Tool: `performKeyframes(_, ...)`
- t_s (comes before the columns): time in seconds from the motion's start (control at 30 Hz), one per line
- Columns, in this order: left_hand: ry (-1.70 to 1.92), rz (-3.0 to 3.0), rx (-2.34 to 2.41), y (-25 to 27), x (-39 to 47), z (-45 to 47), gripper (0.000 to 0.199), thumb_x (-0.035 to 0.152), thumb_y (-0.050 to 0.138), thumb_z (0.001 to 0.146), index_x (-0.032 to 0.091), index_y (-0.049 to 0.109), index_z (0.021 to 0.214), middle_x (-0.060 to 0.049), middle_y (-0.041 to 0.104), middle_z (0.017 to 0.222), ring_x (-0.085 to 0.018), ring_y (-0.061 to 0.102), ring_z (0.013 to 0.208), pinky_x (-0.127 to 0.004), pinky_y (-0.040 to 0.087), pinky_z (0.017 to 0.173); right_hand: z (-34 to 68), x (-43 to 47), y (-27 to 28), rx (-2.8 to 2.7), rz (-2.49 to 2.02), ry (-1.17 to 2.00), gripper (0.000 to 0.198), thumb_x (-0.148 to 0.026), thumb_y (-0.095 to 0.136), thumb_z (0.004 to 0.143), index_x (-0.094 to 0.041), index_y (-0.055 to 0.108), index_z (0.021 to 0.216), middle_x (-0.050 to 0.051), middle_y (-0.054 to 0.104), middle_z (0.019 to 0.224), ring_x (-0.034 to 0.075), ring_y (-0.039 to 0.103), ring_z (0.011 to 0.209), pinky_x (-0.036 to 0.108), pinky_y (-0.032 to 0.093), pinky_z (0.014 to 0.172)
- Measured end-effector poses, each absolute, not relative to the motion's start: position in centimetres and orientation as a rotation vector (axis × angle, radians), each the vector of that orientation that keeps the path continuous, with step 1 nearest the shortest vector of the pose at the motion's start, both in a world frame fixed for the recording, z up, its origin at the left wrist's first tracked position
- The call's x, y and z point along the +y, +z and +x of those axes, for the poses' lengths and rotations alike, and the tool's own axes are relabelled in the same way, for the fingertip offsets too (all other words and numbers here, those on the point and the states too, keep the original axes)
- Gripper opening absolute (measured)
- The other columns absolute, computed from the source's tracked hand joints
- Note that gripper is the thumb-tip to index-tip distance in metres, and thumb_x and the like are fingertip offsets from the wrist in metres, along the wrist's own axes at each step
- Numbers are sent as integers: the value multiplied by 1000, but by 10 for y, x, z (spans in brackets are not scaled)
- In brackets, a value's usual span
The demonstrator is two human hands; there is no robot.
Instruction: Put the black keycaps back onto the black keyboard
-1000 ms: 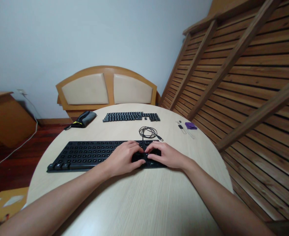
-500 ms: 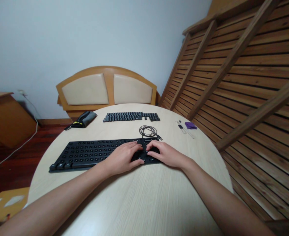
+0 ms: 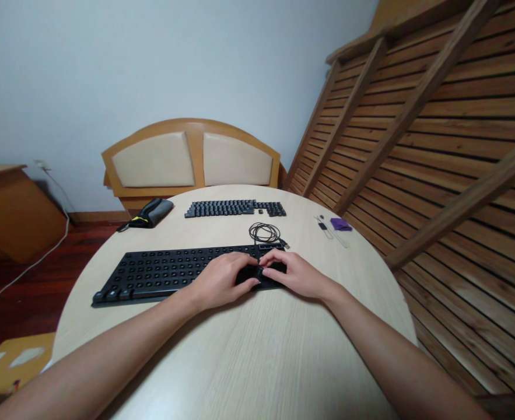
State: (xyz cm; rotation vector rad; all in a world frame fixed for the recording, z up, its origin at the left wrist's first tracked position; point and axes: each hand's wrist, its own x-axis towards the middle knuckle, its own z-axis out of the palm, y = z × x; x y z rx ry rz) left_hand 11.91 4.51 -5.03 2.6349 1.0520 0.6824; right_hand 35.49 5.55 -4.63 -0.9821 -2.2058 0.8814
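A black keyboard [image 3: 161, 268] lies across the near half of the round table, with most of its switches bare. Along its front edge sit a long spacebar and a few keycaps at the left corner. My left hand [image 3: 224, 280] rests over its right part, fingers stretched forward and thumb apart. Facing it, my right hand [image 3: 298, 274] is at the number-pad end, thumb and index finger closed close together. Something small and dark is at those fingertips, too hidden to name. Both hands cover much of the keyboard's right end.
Behind the keyboard lie a coiled cable [image 3: 265, 233] and rows of loose keycaps [image 3: 220, 208]. A dark pouch [image 3: 152, 213] is at the back left. To the right are a purple cloth [image 3: 340, 224] and a wire keycap puller [image 3: 324, 226]. Wooden slats lean beside the table.
The keyboard has shifted slightly to the right, most clearly at its left end. My left thumb has moved up a little, and my right hand stays in nearly the same place.
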Motion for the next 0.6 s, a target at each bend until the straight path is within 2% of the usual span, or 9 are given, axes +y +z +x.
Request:
performKeyframes(0.33,769,2587,996,-49,43,121,13,26,61,97,21,68,106,-5,73,103,-21,67,95,-33,53,84,352,54,-48,-2171,-943,960,9,-30,62,94,-22,63,97,3,70,103,19,64,95,35,49,89)
performKeyframes(0.6,705,2495,1081,-52,45,121,11,27,63,95,22,69,103,-2,74,99,-21,67,93,-34,51,83,353,55,-50,-2230,-941,913,10,-29,62,94,-22,65,100,3,70,103,19,65,97,35,50,90)
